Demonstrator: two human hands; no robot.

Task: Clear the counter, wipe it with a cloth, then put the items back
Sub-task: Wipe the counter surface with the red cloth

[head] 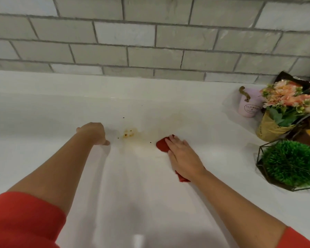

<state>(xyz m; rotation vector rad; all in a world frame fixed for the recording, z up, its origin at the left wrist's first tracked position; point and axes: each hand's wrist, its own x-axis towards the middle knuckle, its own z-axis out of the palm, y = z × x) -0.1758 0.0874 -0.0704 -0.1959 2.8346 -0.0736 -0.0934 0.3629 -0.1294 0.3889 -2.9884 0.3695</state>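
Observation:
My right hand (pixel 182 155) lies flat with straight fingers on a red cloth (pixel 162 145), pressing it onto the white counter (pixel 61 113). The cloth shows past my fingertips and again under my wrist. Just left of the cloth is an orange-brown stain (pixel 128 134) with dark crumbs and a pale smear. My left hand (pixel 94 133) rests on the counter left of the stain, its fingers curled under and holding nothing that I can see.
At the right edge stand a pink pot (pixel 248 107), a bouquet of peach flowers in a yellow wrap (pixel 283 111) and a green ball plant in a wire frame (pixel 290 163). A grey tiled wall (pixel 150 36) runs along the back.

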